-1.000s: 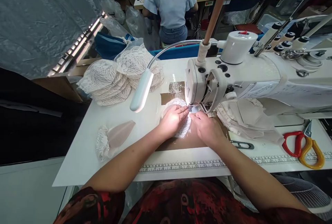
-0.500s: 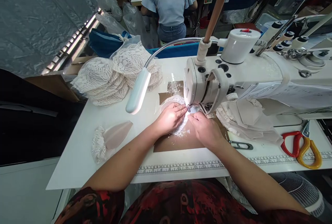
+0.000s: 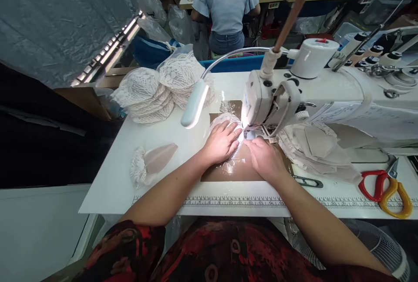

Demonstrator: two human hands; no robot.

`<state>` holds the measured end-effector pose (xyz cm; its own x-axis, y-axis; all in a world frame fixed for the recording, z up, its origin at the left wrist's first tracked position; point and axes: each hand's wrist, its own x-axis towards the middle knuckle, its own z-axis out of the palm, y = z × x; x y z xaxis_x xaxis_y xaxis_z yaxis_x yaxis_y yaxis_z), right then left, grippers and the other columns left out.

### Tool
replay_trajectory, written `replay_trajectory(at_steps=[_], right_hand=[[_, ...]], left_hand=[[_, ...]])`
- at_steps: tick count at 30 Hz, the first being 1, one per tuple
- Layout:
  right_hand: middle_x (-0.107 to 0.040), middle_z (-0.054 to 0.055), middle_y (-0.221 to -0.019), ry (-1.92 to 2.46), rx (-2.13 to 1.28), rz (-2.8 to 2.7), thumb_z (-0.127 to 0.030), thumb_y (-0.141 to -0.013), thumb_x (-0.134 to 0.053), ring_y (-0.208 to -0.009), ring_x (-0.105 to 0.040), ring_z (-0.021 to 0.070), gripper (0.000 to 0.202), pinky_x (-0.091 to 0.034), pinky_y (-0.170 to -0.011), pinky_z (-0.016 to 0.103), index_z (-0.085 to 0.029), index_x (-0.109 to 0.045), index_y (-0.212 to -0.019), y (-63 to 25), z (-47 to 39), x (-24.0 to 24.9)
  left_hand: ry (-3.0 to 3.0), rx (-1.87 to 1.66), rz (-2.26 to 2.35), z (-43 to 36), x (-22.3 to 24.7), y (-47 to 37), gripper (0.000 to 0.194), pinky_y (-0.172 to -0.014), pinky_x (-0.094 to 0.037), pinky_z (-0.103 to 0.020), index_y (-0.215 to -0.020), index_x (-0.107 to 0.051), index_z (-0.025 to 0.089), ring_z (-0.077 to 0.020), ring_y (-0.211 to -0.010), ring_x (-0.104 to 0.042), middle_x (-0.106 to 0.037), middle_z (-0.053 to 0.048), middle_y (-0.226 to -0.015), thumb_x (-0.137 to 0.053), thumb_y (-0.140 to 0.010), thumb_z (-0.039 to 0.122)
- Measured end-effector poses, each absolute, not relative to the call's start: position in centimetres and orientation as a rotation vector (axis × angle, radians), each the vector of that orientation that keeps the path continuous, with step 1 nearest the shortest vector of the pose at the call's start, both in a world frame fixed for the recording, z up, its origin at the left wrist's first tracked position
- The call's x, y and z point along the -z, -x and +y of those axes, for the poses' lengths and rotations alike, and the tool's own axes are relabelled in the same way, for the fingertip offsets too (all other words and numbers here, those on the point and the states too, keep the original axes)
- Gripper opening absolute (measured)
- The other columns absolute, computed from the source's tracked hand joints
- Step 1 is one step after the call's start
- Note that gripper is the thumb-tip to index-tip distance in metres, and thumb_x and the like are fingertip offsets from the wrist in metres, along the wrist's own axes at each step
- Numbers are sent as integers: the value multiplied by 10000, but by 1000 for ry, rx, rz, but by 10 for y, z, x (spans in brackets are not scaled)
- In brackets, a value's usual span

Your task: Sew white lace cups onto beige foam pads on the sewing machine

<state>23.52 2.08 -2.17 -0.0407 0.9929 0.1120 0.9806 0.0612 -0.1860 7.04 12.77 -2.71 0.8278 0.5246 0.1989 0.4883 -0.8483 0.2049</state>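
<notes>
"What's under the left hand point(image 3: 222, 142)?"
"A white, lacy piece point(image 3: 224, 118) with a round far edge. That hand lies flat on it."
"And the right hand point(image 3: 266, 158)?"
"Curled beside it. I can't tell if it's pinching."
"What's hard to see?"
"The left hand hides the lace's middle. Just past both hands, by the sewing machine point(image 3: 256, 99), it's too bright."

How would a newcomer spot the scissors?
Start at the white sewing machine. In front of it, at the table's right, lie the scissors across a ruler scale. One loop is red, the other yellow-orange, unlike the dark slotted tool to their left.
</notes>
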Motion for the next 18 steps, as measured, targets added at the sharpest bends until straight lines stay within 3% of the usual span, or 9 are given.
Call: replay_trajectory(at_steps=[3, 8, 12, 14, 18], right_hand=[[-695, 93, -1007, 1978, -38, -2099, -122, -892, -401, -818, -619, 205, 420, -443, -732, 309, -189, -685, -1195, -236, 19, 23], [-693, 107, -969, 1842, 23, -2095, -169, -907, -391, -837, -631, 226, 390, -478, -745, 346, -151, -703, -1139, -240, 15, 28], [-694, 104, -975, 1777, 22, -2095, -199, -917, -393, -843, -637, 228, 379, -497, -749, 360, -163, -709, -1125, -243, 14, 32], [-698, 103, -970, 1779, -9, -2079, -216, -920, -400, -856, -641, 236, 372, -505, -755, 370, -168, -709, -1123, -243, 14, 32], [-681, 100, -1105, 1664, -212, -1989, -298, -933, -446, -927, -641, 228, 357, -513, -825, 378, -200, -663, -1199, -242, 8, 21]], left_hand=[[-2863, -279, 987, 117, 15, -66, 439, -1051, -371, -528, -1331, -545, 147, -376, -1297, -425, -499, -142, -1416, -460, -954, 354], [-2733, -317, 1059, 103, -11, -12, 336, -970, -471, -425, -1192, -590, 167, -276, -1142, -557, -606, -124, -1232, -488, -941, 367], [-2623, -579, 1602, 94, -8, 76, 391, -1074, -374, -529, -1264, -500, 131, -328, -1306, -435, -515, -176, -1364, -430, -951, 355], [-2426, -498, 1976, 89, 1, 117, 343, -1000, -413, -567, -1133, -543, 108, -377, -1239, -481, -555, -219, -1272, -451, -920, 361], [-2283, -571, 2041, 65, 12, 157, 221, -862, -488, -441, -928, -522, 167, -288, -993, -596, -632, -151, -1045, -355, -940, 311]])
